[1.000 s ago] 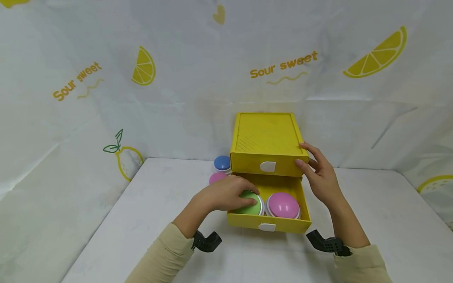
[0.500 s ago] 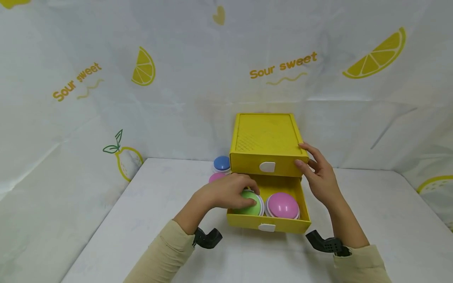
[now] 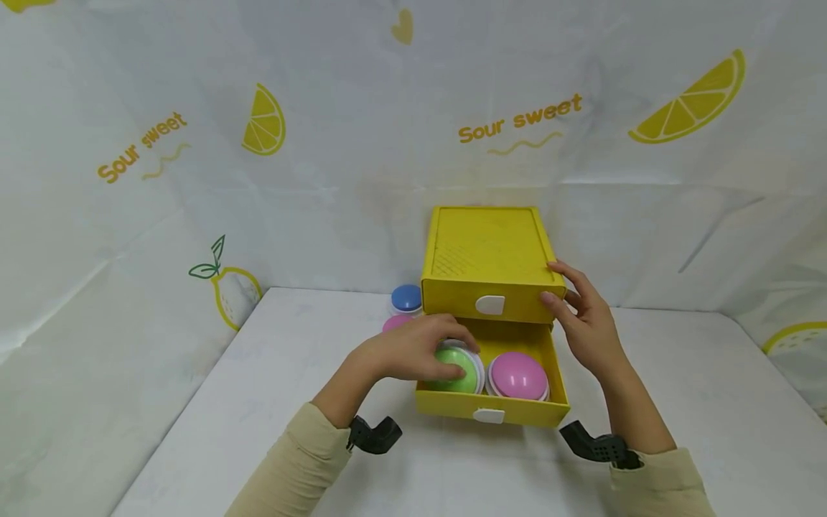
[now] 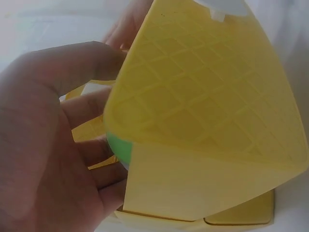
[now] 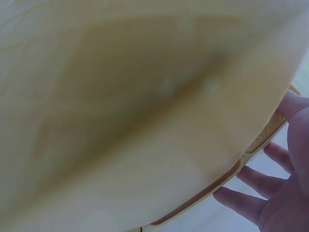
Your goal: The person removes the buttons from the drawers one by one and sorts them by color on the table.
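A pale backdrop (image 3: 349, 129) hangs behind the white worktop (image 3: 291, 352); above the worktop's far edge, printed lemon wedges (image 3: 691, 104) and "Sour sweet" lettering (image 3: 548, 112); off its far left corner, a leafy lemon print (image 3: 235, 296); near its far edge, a blue-topped disc (image 3: 405, 296) and a partly hidden pink disc (image 3: 395, 322).

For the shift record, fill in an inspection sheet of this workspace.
Surface: flat white tabletop.
Job's things: yellow two-drawer box with white tabs; its lower drawer is open, holding a round, white-rimmed green-domed piece and a matching pink-domed piece.
Clutter: round blue-domed piece and a second, partly hidden pink one, left of the box.
Hands: left hand grips the green-domed piece; right hand holds the box's upper front corner.
Cables: nothing seen.
Surroundings: white sheet printed with lemons and "Sour sweet".
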Demonstrator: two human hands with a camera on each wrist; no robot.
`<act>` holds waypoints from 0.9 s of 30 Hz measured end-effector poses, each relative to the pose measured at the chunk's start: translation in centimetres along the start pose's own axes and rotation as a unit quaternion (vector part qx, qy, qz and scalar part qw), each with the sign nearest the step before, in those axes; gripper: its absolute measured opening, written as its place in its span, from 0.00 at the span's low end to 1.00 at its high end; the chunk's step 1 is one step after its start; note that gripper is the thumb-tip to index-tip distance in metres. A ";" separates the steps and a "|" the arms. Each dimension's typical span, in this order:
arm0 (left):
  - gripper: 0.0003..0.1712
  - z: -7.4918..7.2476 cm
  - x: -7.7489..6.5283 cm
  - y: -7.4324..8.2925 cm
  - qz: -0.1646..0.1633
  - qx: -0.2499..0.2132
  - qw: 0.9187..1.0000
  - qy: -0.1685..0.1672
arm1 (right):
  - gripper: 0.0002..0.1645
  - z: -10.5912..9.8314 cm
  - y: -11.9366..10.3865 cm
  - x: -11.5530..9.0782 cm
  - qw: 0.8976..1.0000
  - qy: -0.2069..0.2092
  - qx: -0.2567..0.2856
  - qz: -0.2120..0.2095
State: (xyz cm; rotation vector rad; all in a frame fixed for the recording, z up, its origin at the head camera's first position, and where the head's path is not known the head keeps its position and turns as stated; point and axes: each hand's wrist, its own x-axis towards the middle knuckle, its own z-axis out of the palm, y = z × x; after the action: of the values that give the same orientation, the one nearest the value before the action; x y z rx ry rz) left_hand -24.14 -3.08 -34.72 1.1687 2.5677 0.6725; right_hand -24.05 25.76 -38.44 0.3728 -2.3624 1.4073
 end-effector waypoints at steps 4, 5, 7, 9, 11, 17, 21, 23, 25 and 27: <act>0.20 0.0 -0.1 -0.1 0.004 -0.006 1.000 0.000 | 0.32 0.0 0.0 0.1 1.000 0.001 -0.003 -0.003; 0.20 0.0 -0.1 -0.2 0.005 -0.009 1.000 0.000 | 0.32 0.1 0.1 0.1 1.000 0.002 -0.004 -0.003; 0.20 0.1 -0.1 -0.3 0.008 -0.017 1.000 0.000 | 0.32 0.1 0.1 0.1 1.000 0.002 -0.004 -0.004; 0.20 0.1 -0.1 -0.5 0.012 -0.024 1.000 0.001 | 0.32 0.1 0.1 0.0 1.000 0.001 -0.003 -0.003; 0.18 0.2 -0.1 -0.7 0.022 -0.036 0.999 0.006 | 0.32 0.2 0.1 0.0 1.000 0.000 -0.003 -0.003; 0.15 0.6 -0.6 -1.2 0.064 -0.077 0.994 0.041 | 0.33 0.2 0.1 0.1 1.000 0.001 -0.008 -0.001; 0.16 0.9 -1.0 -1.6 0.077 -0.114 0.988 0.074 | 0.32 0.1 0.1 0.0 1.000 0.003 -0.012 -0.005; 0.17 1.0 -1.2 -1.8 0.076 -0.140 0.983 0.092 | 0.32 0.1 0.1 0.0 1.000 0.004 -0.011 -0.007; 0.17 1.0 -1.4 -1.9 0.072 -0.166 0.977 0.114 | 0.32 0.1 0.1 -0.1 1.000 0.006 -0.009 -0.010; 0.18 1.1 -1.7 -2.0 0.071 -0.193 0.969 0.140 | 0.32 0.1 0.1 -0.1 1.000 0.007 -0.005 -0.013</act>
State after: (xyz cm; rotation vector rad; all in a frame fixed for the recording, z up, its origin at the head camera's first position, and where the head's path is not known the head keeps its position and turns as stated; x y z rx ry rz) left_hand -23.96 -5.19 -36.63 1.1976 2.4143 1.3885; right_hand -23.99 25.71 -38.58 0.3875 -2.3453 1.3813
